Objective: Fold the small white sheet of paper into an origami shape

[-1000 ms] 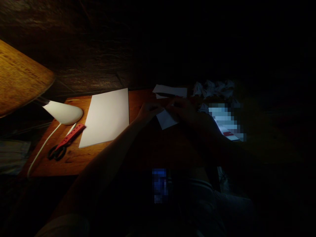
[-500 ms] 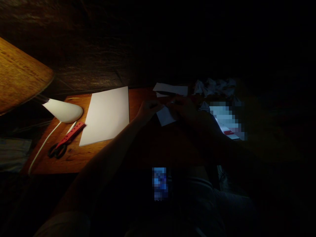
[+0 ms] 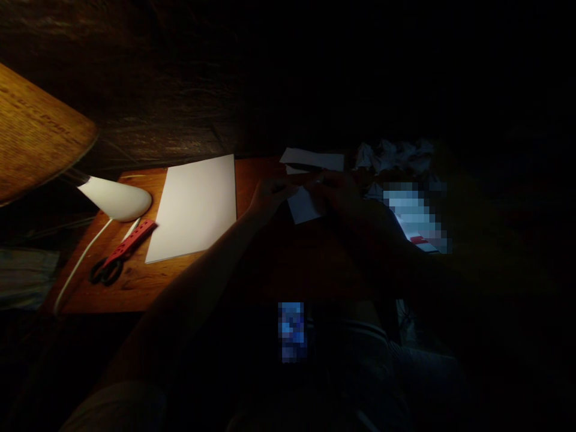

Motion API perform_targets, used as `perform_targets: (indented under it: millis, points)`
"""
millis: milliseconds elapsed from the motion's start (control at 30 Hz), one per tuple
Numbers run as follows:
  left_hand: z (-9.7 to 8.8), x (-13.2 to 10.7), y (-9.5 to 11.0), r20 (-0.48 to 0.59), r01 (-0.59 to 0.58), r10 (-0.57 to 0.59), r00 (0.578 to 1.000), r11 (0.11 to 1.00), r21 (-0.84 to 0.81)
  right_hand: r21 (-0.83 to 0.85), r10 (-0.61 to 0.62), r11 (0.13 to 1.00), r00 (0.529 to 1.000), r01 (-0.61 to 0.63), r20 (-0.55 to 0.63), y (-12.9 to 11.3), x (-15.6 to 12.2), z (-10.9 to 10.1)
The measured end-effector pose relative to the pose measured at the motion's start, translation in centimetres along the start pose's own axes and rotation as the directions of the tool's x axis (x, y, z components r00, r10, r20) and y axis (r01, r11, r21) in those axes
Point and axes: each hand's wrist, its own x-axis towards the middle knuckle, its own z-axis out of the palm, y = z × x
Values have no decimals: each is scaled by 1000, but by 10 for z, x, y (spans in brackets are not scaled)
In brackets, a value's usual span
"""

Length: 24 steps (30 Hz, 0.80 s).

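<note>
A small folded white paper (image 3: 303, 206) is held over the wooden table (image 3: 135, 282) between both my hands. My left hand (image 3: 270, 195) has its fingers curled onto the paper's left edge. My right hand (image 3: 335, 189) pinches its upper right part; this hand lies in deep shadow. A large blank white sheet (image 3: 195, 207) lies flat on the table to the left of my hands.
A white lamp base (image 3: 117, 202) with its cord stands at the left under a woven shade (image 3: 36, 144). Red-handled scissors (image 3: 119, 252) lie beside it. More paper pieces (image 3: 312, 159) and crumpled paper (image 3: 391, 156) sit behind my hands. A lit screen (image 3: 416, 219) glows at the right.
Both hands have shifted slightly away from me with the small paper, and less of it shows below my fingers.
</note>
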Motion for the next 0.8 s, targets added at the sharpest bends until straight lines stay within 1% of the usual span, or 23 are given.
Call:
perform_targets:
  millis: [133, 233, 300, 433, 633, 800]
  points:
    - [0, 2, -3, -56, 7, -7, 998, 1000, 4, 9, -25, 1000, 999, 25, -38, 0, 0, 1]
    - [-2, 4, -7, -102, 7, -10, 995, 1000, -29, 12, -43, 999, 996, 44, -72, 0, 0, 1]
    - [-3, 5, -10, -122, 15, -22, 992, 999, -51, -9, -47, 999, 996, 46, -70, -1, 1, 1]
    - [-4, 7, -14, -140, 21, -28, 990, 998, -52, -39, -49, 998, 996, 46, -69, -2, 1, 1]
    - [-3, 6, -9, -129, 41, -53, 990, 995, -93, -36, -35, 999, 997, 33, -62, -1, 2, 1]
    - [-2, 8, -12, -174, 33, -46, 984, 996, -77, -32, -40, 999, 996, 37, -81, 2, 2, 0]
